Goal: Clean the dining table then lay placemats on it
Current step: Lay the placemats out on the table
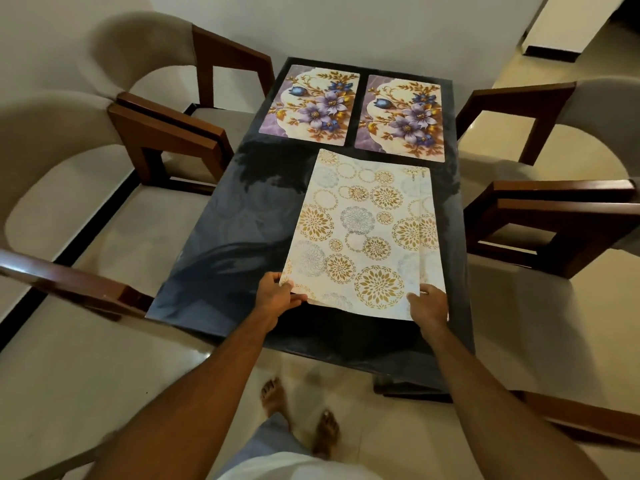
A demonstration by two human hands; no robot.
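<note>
A dark glossy dining table [221, 237] runs away from me. Two purple-flower placemats lie side by side at its far end, one on the left [310, 105] and one on the right [401, 117]. Nearer to me is a white placemat with gold circles [360, 230], and the edge of a second matching mat [427, 216] shows beneath it on the right. My left hand [277, 296] pinches the top mat's near left corner. My right hand [429, 304] grips its near right corner. The top mat's near edge is lifted off the table.
Beige cushioned chairs with brown wooden arms stand on both sides, two on the left [166, 133] and two on the right [554, 216]. Another wooden arm [69, 282] juts in at the near left. My bare feet [301, 417] stand on the tiled floor.
</note>
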